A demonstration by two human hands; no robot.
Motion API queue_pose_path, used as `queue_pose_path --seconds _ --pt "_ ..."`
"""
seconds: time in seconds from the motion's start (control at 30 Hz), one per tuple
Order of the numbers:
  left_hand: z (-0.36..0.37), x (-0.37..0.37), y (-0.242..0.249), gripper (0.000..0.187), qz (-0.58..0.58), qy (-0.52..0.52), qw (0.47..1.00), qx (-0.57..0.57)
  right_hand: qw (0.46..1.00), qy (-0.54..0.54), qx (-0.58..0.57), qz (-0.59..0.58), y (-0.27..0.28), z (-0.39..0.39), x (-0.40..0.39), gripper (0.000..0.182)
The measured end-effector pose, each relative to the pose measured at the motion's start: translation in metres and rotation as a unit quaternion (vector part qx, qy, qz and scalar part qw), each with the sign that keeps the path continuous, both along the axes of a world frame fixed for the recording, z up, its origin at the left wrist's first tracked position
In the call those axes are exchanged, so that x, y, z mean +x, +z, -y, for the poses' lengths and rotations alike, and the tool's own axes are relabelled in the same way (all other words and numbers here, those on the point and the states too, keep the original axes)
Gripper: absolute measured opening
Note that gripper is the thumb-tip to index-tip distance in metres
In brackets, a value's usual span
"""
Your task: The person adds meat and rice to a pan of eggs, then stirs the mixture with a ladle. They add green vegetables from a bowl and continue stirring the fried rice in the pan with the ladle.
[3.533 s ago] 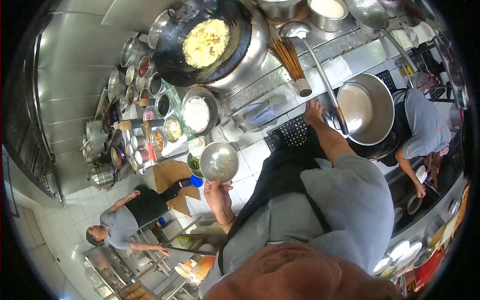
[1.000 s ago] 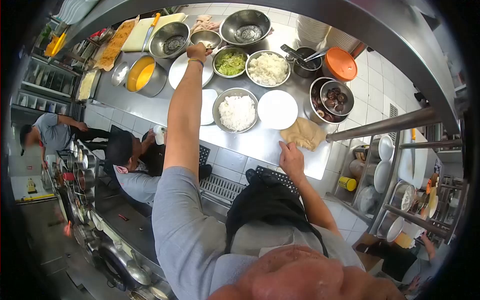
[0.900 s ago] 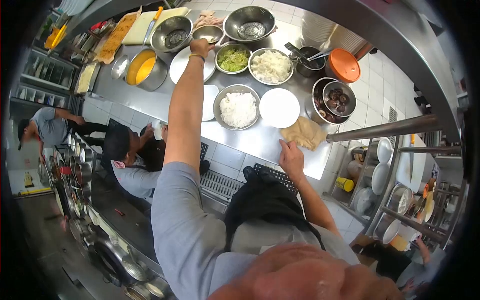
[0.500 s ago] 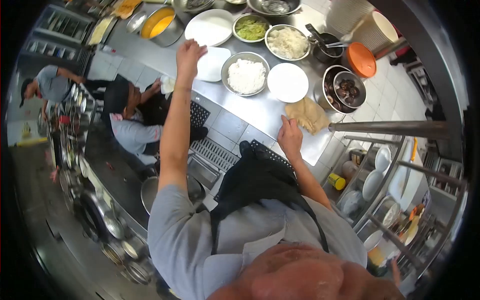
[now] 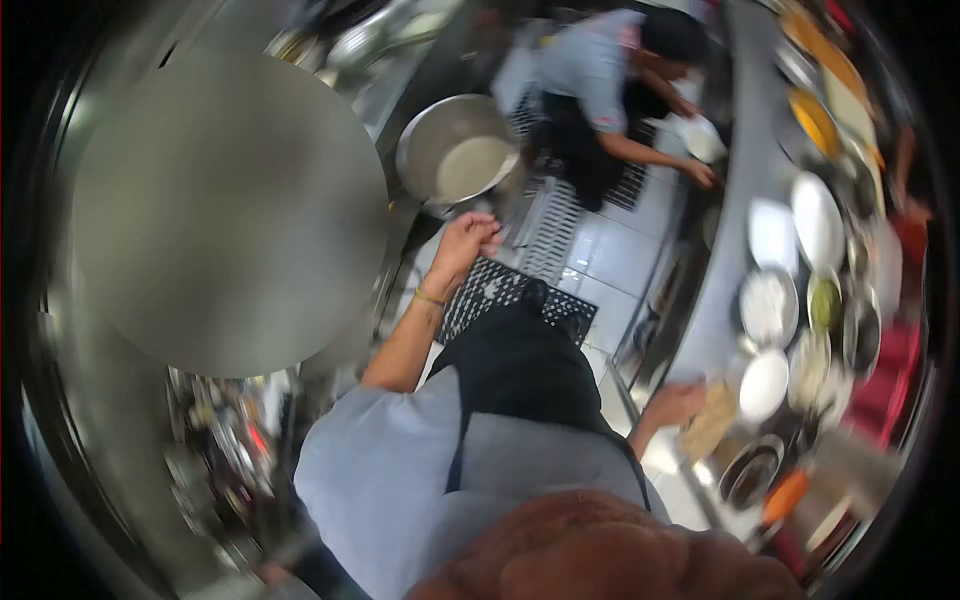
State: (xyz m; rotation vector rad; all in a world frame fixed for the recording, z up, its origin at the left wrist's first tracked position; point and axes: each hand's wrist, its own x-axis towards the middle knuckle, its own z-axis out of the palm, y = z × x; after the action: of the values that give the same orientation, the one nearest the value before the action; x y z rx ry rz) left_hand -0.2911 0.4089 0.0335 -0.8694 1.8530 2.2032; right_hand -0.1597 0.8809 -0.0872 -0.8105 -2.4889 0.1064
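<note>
"What do you have on the left hand?"

"I see the left hand (image 5: 468,243) in front of my body, just beside the pot (image 5: 425,155). Its fingers are bent, but I can't tell from here whether they close fully. A yellow band (image 5: 430,296) circles the wrist."

"And the pot?"

"It's ahead of me and slightly left, with pale liquid (image 5: 472,168) inside. I can't tell whether the hand touches its handle."

"Right hand?"

"I have the right hand (image 5: 677,402) low on my right, at the near edge of the steel table (image 5: 712,300). It's blurred, so I can't tell if it's open or closed. The tan cloth (image 5: 708,425) is right by its fingers; whether they touch, I can't say."

"What's around the cloth?"

"A round white plate (image 5: 764,385) beside it, then a bowl of white food (image 5: 768,305) farther along. I also get a square plate (image 5: 772,232), an oval plate (image 5: 818,220) and a bowl of green food (image 5: 825,303). The orange lid (image 5: 786,495) is on the near side."

"Anyone close?"

"A co-worker (image 5: 590,75) leans in ahead of me, a white dish (image 5: 704,141) between their hands. On the floor, a black mat (image 5: 485,298) with holes lies by my feet. A big grey blur fills my upper left."
</note>
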Motion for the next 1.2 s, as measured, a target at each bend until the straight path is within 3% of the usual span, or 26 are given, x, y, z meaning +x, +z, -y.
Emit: queue_pose_path --seconds 0.07,0.17,0.4,0.47,0.5,0.53,0.57,0.63,0.73,0.8,0.87,0.97,1.07,1.13,1.2 --pt "0.057 0.027 0.011 0.022 -0.032 0.096 0.995 -0.022 0.999 0.027 0.032 0.023 0.003 -0.005 -0.001 0.037" --pt "0.124 0.082 0.041 0.021 -0.057 0.237 0.969 -0.05 0.986 0.163 0.008 0.015 0.004 0.018 -0.049 0.037" --pt "0.275 0.266 0.058 0.021 -0.082 0.472 0.856 -0.195 0.919 0.386 -0.061 0.048 0.0 0.109 -0.113 0.039" --pt "0.329 0.327 0.041 0.021 0.003 0.548 0.79 -0.274 0.902 0.419 -0.079 0.065 -0.001 0.142 -0.115 0.04" --pt "0.346 0.352 0.041 0.023 0.144 0.515 0.732 -0.422 0.895 0.432 -0.087 0.073 -0.002 0.161 -0.115 0.04" --pt "0.415 0.431 -0.036 0.028 0.152 0.498 0.733 -0.438 0.887 0.445 -0.097 0.077 -0.002 0.184 -0.117 0.04" --pt "0.439 0.467 -0.058 0.03 0.239 0.465 0.694 -0.495 0.879 0.457 -0.107 0.079 -0.003 0.21 -0.121 0.041" --pt "0.465 0.505 -0.065 0.028 0.334 0.444 0.743 -0.373 0.864 0.472 -0.137 0.112 0.007 0.287 -0.129 0.041" --pt "0.46 0.486 -0.03 0.027 0.136 0.587 0.79 -0.118 0.804 0.575 -0.103 0.114 0.002 0.389 -0.142 0.036" --pt "0.474 0.496 -0.045 0.027 0.133 0.542 0.823 -0.105 0.762 0.586 -0.236 0.148 0.013 0.456 -0.131 0.035" --pt "0.49 0.503 -0.055 0.026 0.154 0.5 0.846 -0.108 0.737 0.617 -0.218 0.17 0.016 0.503 -0.123 0.035" --pt "0.491 0.496 -0.066 0.026 0.117 0.557 0.82 -0.062 0.7 0.648 -0.216 0.207 0.039 0.551 -0.108 0.032" --pt "0.493 0.477 -0.063 0.024 0.047 0.599 0.8 0.013 0.673 0.68 -0.21 0.2 0.024 0.565 -0.108 0.03" --pt "0.493 0.464 -0.067 0.023 0.013 0.65 0.758 0.047 0.653 0.695 -0.208 0.217 0.025 0.581 -0.11 0.028" --pt "0.489 0.466 -0.07 0.022 0.011 0.635 0.771 0.042 0.646 0.709 -0.175 0.22 0.029 0.592 -0.113 0.028"
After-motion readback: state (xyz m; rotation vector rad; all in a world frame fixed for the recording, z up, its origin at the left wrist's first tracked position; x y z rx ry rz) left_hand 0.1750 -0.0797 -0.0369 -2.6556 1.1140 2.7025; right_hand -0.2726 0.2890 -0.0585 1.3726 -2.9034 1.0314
